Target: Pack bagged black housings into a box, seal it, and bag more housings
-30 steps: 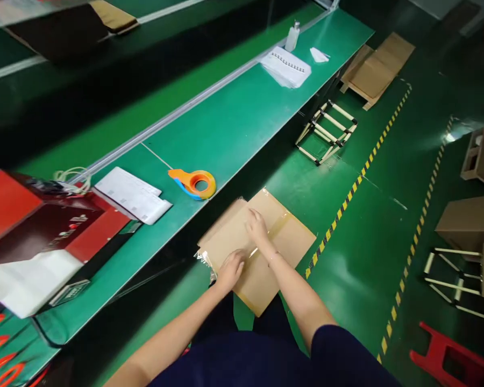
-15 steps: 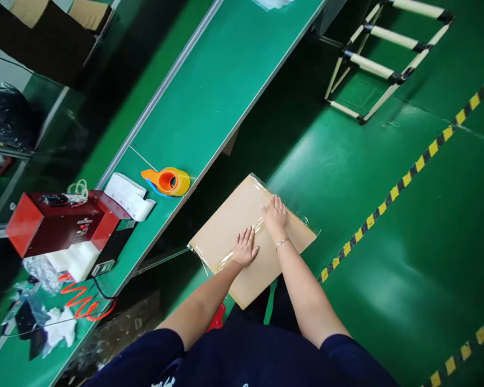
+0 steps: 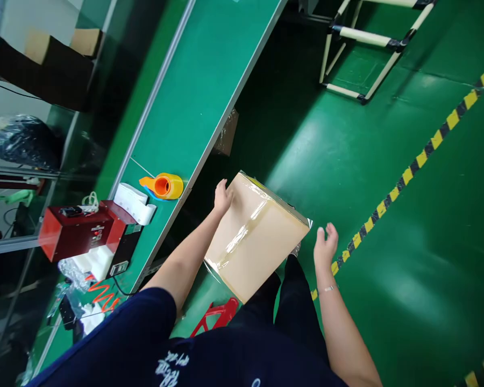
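Note:
A cardboard box (image 3: 262, 244), its lid seam covered with shiny clear tape, stands low in front of my legs. Loose tape ends stick out at its corners. My left hand (image 3: 223, 198) is at the box's upper left edge, fingers loosely bent and a little apart; whether it touches the cardboard I cannot tell. Off the box's right corner, my right hand (image 3: 326, 247) hovers with thumb and fingers apart, holding nothing.
On the green workbench (image 3: 201, 80) at left are an orange tape dispenser (image 3: 163, 186), a paper label roll (image 3: 135, 204) and a red machine (image 3: 80, 231). A red stool (image 3: 218, 316) sits by my legs. Beyond are a tube frame rack (image 3: 363, 36) and striped floor tape (image 3: 411, 172).
Both hands have left the taped top and moved apart, the left to the box's left edge, the right past its right corner. The box's far side now shows. The camera view has shifted.

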`<state>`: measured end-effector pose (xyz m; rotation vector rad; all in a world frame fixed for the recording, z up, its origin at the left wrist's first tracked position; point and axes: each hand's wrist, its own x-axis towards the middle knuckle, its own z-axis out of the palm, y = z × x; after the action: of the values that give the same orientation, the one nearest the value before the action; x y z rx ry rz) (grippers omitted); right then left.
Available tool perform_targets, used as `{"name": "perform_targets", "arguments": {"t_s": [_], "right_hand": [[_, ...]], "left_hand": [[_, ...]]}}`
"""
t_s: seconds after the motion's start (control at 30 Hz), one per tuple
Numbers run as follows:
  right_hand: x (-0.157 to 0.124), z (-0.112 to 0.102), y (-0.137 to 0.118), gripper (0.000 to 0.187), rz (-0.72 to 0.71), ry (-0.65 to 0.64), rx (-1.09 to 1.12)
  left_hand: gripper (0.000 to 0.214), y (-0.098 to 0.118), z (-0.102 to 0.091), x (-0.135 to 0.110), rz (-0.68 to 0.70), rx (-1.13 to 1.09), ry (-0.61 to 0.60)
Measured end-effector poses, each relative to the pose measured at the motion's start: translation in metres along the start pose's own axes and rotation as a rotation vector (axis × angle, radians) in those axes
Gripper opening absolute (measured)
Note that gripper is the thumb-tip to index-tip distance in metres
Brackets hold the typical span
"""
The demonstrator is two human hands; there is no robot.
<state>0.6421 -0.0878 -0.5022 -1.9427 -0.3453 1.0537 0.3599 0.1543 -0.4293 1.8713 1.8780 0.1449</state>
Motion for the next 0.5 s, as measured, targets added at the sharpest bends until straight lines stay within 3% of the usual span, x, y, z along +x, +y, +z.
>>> {"name": "perform_targets", "arguments": {"t_s": [0.07,0.13,0.27,0.4,0.5], "right_hand": [[-0.009,-0.003,0.034,0.09,0.099,-0.047,0.094],[-0.009,0.011,0.051,0.092,0.131,-0.123,0.185],[0.005,0.043,0.049,0.078,0.145,-0.16,0.346],[0.017,0.052,0.043,0.061,0.184,-0.137,0.456],[0.028,0.061,0.048,0.06,0.253,-0.117,0.487]], "left_hand": [[0.053,0.011,-0.003,0.044,-0.044,-0.07,-0.039],[0.041,0.019,0.001,0.07,-0.075,-0.129,-0.095],[0.026,0.027,0.013,0.085,-0.144,-0.202,-0.153],[0.016,0.032,0.017,0.096,-0.231,-0.236,-0.223],[0.018,0.033,0.023,0.111,-0.305,-0.232,-0.255]]}}
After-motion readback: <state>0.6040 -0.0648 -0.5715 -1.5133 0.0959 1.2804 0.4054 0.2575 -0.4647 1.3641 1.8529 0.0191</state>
